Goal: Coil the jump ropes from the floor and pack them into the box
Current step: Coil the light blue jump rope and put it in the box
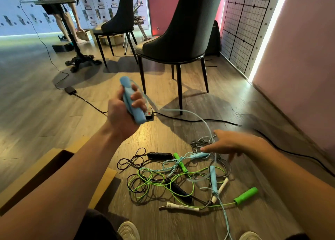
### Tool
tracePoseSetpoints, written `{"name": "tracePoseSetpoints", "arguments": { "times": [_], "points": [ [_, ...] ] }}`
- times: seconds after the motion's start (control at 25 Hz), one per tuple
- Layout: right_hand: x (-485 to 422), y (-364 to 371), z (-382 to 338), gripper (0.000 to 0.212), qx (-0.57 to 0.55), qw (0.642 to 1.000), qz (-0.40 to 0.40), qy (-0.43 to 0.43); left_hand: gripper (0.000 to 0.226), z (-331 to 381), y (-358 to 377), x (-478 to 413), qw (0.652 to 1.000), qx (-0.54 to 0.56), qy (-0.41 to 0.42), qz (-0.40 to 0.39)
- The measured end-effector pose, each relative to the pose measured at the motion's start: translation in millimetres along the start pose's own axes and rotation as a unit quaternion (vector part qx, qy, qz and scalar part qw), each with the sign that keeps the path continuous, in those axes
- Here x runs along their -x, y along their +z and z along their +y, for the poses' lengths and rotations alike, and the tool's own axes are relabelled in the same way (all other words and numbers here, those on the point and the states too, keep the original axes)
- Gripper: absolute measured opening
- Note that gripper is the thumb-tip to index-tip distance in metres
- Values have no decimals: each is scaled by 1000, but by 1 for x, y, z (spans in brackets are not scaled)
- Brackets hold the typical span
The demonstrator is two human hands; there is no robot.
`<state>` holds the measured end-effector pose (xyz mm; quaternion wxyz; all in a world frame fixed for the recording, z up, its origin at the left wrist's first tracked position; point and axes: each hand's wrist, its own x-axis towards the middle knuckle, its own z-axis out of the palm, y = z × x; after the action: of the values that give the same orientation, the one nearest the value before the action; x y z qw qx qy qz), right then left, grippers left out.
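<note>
Beyond white shoes (129,229), tangled jump ropes (183,167) lie on the floor beside the open box (104,183). The left hand (123,111) clenches a blue handle (131,100); the right hand (230,145), fingers spread and empty, hovers over its cord (203,118), best drawn free slowly before looping evenly.

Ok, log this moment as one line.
left hand: grips blue rope at handle end, raised | right hand: open, over rope pile | blue rope: trails into pile | box: open, lower left

Light-blue handles (130,99), green rope (155,182), black handle (159,155), brown box (54,164)
</note>
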<state>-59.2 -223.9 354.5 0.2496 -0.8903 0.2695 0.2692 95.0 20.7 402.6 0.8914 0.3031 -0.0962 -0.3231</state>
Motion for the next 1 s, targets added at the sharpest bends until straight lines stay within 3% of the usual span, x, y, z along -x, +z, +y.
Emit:
{"name": "tracePoseSetpoints", "arguments": {
  "times": [0.08,0.12,0.2,0.28,0.36,0.4,0.44,0.52,0.68,0.8,0.88,1.0],
  "points": [
    [-2,4,-6,127,59,990,126,-26,36,-13,15,6,992,-65,-86,-60],
    [-1,5,-12,133,18,978,191,-79,35,-20,22,9,983,-92,-130,-91],
    [2,6,-26,128,-87,917,302,-246,35,-30,33,12,958,-140,-209,-139],
    [4,8,-40,103,-114,859,334,-371,36,-37,37,16,936,-150,-266,-173],
    [4,14,-49,47,-147,843,294,-426,37,-42,39,17,938,-98,-274,-189],
    [7,18,-52,20,-178,857,238,-421,37,-43,40,17,947,-56,-258,-182],
    [8,19,-54,10,-215,869,182,-407,36,-42,40,15,960,-15,-229,-163],
    [11,21,-56,22,-231,892,116,-371,33,-39,35,10,983,38,-142,-105],
    [21,24,-56,35,-112,941,63,-313,27,-29,23,-2,997,59,39,-4],
    [31,22,-59,38,-51,945,63,-316,23,-17,12,-9,985,-38,146,80],
    [38,13,-57,37,-36,921,123,-368,15,-12,2,-11,935,-279,203,87],
    [41,3,-53,35,-32,855,233,-463,14,-19,-5,-5,779,-607,157,-8]
  ]
}}
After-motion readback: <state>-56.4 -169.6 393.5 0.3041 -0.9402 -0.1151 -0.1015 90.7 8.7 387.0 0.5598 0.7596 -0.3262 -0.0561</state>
